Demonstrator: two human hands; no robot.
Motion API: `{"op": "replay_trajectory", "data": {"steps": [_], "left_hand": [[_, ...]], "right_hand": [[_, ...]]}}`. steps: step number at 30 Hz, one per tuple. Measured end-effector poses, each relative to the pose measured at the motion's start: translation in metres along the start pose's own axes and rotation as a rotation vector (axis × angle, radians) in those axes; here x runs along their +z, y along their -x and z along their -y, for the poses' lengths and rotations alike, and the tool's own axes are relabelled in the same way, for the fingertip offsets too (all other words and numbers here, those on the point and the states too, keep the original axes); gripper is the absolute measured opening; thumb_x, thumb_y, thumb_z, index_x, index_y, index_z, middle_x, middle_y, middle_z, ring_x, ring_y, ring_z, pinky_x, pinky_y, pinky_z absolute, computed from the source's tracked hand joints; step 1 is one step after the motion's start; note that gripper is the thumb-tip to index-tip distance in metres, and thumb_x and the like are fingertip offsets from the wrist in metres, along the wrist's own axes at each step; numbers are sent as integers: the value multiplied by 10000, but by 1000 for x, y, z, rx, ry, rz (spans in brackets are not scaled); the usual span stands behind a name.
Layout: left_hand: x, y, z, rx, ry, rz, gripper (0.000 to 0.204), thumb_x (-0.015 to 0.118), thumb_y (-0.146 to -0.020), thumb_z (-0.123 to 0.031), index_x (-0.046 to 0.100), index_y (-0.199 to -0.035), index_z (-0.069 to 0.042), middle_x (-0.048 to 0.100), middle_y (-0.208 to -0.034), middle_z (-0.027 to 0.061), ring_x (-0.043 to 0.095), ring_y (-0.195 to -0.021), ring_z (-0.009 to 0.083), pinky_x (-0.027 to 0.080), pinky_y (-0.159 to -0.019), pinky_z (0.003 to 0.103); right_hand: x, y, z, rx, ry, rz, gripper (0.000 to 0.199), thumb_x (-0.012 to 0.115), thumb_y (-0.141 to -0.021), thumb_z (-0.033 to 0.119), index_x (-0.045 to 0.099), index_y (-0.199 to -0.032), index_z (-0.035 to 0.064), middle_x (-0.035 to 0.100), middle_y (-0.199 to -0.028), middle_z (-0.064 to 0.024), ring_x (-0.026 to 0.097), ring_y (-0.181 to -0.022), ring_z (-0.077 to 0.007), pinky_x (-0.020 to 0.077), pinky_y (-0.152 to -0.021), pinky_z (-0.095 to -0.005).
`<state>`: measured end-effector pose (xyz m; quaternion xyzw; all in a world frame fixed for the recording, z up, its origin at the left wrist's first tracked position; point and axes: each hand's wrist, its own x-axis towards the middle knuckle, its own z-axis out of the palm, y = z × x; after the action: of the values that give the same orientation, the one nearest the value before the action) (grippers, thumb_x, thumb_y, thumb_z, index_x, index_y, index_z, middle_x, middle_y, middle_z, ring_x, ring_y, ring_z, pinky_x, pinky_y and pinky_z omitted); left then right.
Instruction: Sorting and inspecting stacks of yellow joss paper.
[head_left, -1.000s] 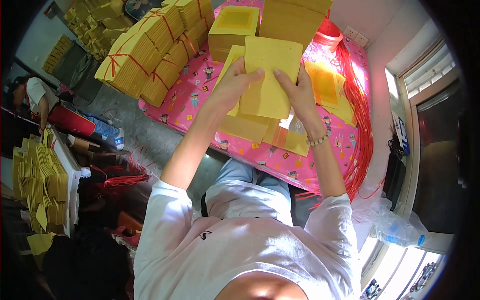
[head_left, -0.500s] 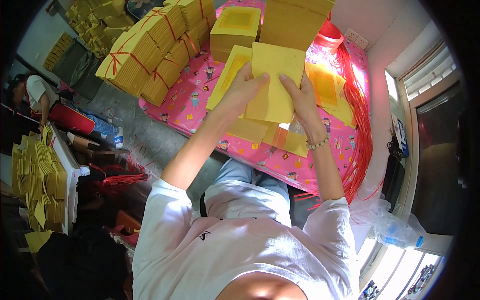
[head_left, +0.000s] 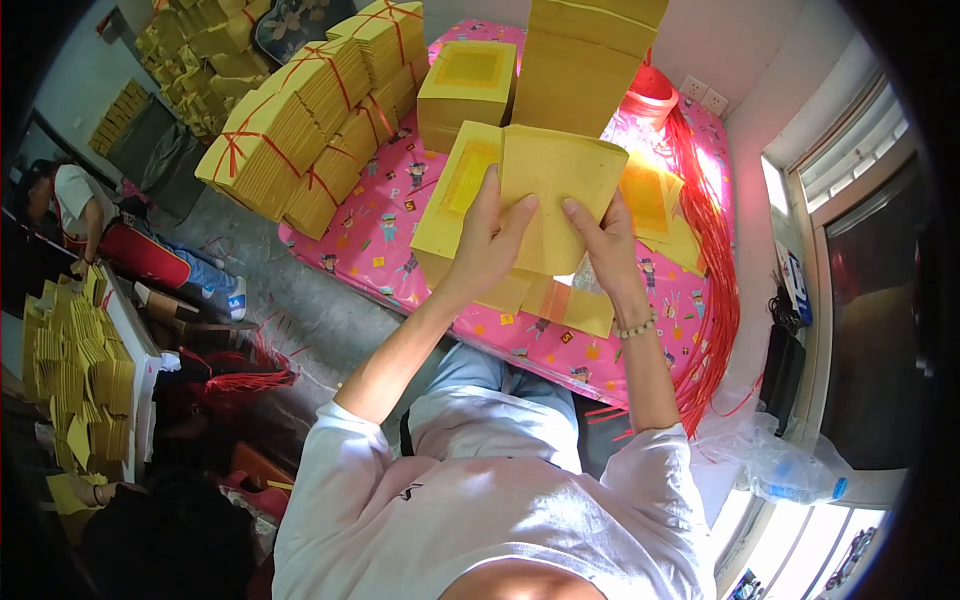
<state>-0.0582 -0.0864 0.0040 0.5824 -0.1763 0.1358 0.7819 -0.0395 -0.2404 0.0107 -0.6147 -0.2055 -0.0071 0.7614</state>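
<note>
Over the pink table I hold a stack of plain yellow paper sheets (head_left: 562, 172) upright between both hands. My left hand (head_left: 492, 238) grips its left edge, thumb pressed on the near face. Along the right side my right hand (head_left: 608, 242) grips it the same way, thumb also on the face; a beaded bracelet (head_left: 637, 328) circles that wrist. The top edge of the sheets bows slightly. Just behind and to the left lies a pile of yellow paper with a printed square (head_left: 447, 205). Beneath the hands, more yellow sheets (head_left: 575, 310) lie on the table.
Bundles tied with red string (head_left: 290, 125) stand at the table's left; tall yellow stacks (head_left: 582, 75) stand at the back. Red strings (head_left: 705, 230) hang over the right edge near a red tub (head_left: 652, 95). Two other people work at a left table (head_left: 145, 350) holding folded yellow paper.
My hands and the held sheets sit lower in the picture, as the whole view has shifted. The sheets' top edge now bows more. At lower left, another person's hand has come into sight.
</note>
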Motion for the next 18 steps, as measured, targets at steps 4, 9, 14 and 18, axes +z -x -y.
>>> {"op": "replay_trajectory", "data": {"steps": [4, 9, 14, 18], "left_hand": [[-2, -3, -3, -133, 51, -6, 358, 509, -920, -38, 406, -1259, 14, 559, -1165, 104, 543, -1068, 142, 459, -890, 280], [-21, -30, -8, -498, 208, 111, 350, 538, -908, -55, 469, -1245, 11, 586, -1154, 109, 588, -1040, 172, 487, -875, 305], [-22, -46, -10, -742, 162, 110, 356, 545, -914, -104, 489, -1245, 15, 589, -1173, 122, 598, -1059, 212, 508, -899, 339], [-23, -49, -2, -770, 170, 78, 349, 544, -917, -110, 493, -1238, 15, 588, -1170, 127, 594, -1065, 216, 504, -909, 349]], "right_hand": [[2, -1, 4, 37, 69, -26, 353, 595, -896, 99, 481, -1215, -2, 605, -1111, -80, 587, -991, -119, 498, -831, -264], [0, -16, 2, 219, -13, -58, 325, 590, -900, 135, 525, -1175, -27, 625, -1077, -100, 614, -942, -129, 520, -782, -266], [-8, -27, -8, 388, -184, -59, 343, 590, -900, 188, 528, -1147, -43, 632, -1034, -101, 634, -881, -132, 536, -741, -257], [-10, -31, -16, 441, -219, -71, 348, 590, -901, 193, 527, -1151, -40, 630, -1032, -102, 636, -877, -137, 534, -741, -252]]}}
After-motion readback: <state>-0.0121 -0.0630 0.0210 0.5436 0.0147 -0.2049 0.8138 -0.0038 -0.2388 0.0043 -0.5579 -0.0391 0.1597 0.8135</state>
